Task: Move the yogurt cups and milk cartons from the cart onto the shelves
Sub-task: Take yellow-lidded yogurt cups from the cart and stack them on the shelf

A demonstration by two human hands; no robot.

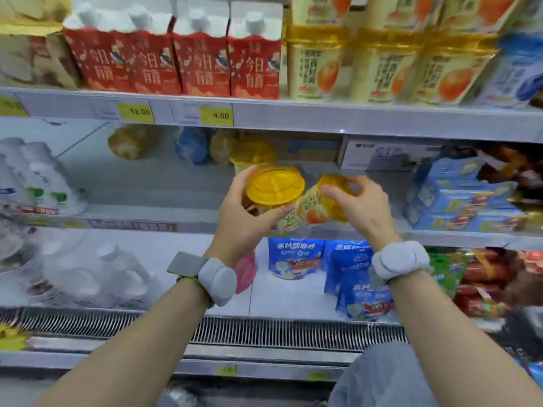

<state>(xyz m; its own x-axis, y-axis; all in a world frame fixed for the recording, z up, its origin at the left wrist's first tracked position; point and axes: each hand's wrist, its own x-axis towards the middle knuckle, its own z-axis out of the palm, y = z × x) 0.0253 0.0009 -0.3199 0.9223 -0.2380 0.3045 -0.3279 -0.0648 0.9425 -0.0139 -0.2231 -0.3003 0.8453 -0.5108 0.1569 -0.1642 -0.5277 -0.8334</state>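
At far left, white bottles (35, 177) sit on the middle shelf (132, 221); red milk cartons (202, 57) line the shelf above. My left hand (249, 212) is curled round the left yogurt cup (274, 188), upright, fingers wrapping its side below the domed yellow lid, held in front of the middle shelf. Just beside it, almost touching, my right hand (361, 207) pinches the right yogurt cup (323, 202) by its lid end, the cup tipped over toward the left one. A third yellow-lidded cup (252, 155) already stands on the shelf behind. I judge these cups light, thin-walled and easily dented — the clear lids may pop off; better to grip the cup body than the lid. Blue boxes (461, 195) fill the shelf at right.
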